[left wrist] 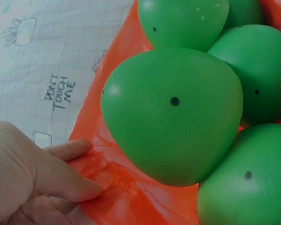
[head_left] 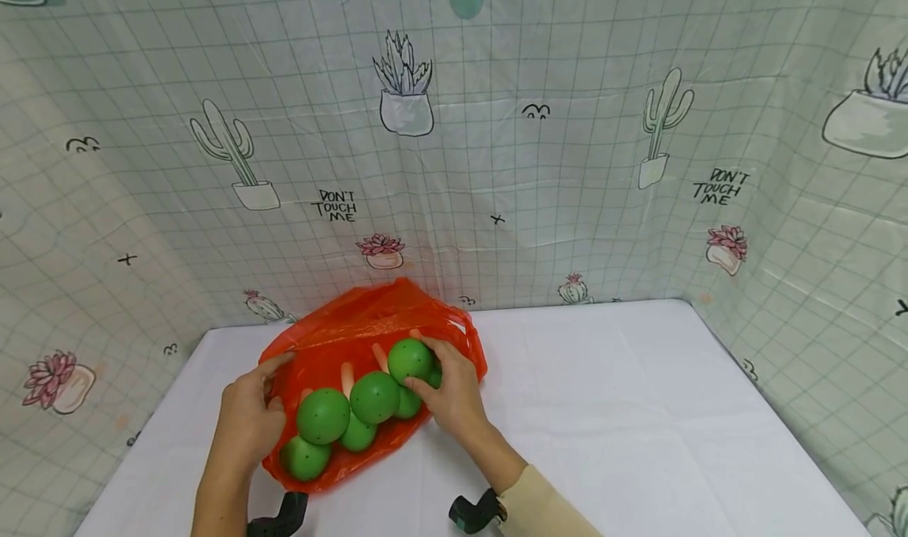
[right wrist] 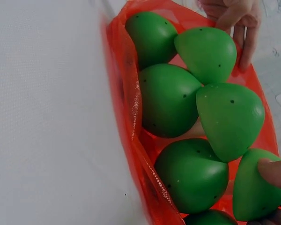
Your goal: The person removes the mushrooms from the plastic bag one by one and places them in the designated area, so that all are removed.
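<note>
A red plastic bag [head_left: 347, 320] lies spread on the table, with several green maracas on it. Their rounded, dotted heads lie toward the person, and pale handles [head_left: 347, 378] show behind some of them. At the bag's left edge, my left hand [head_left: 248, 419] holds the plastic between thumb and fingers; in the left wrist view the nearest maraca [left wrist: 173, 117] is just apart from that hand. My right hand [head_left: 454, 387] grips the head of the rightmost upper maraca [head_left: 410, 359], its thumb on the near side. Further heads lie partly hidden beneath.
A white cloth covers the table [head_left: 624, 411], which extends to the right of the bag. Behind and at both sides hangs a gridded curtain [head_left: 567, 174] printed with plants. Black wrist-worn devices [head_left: 477, 512] sit at both wrists.
</note>
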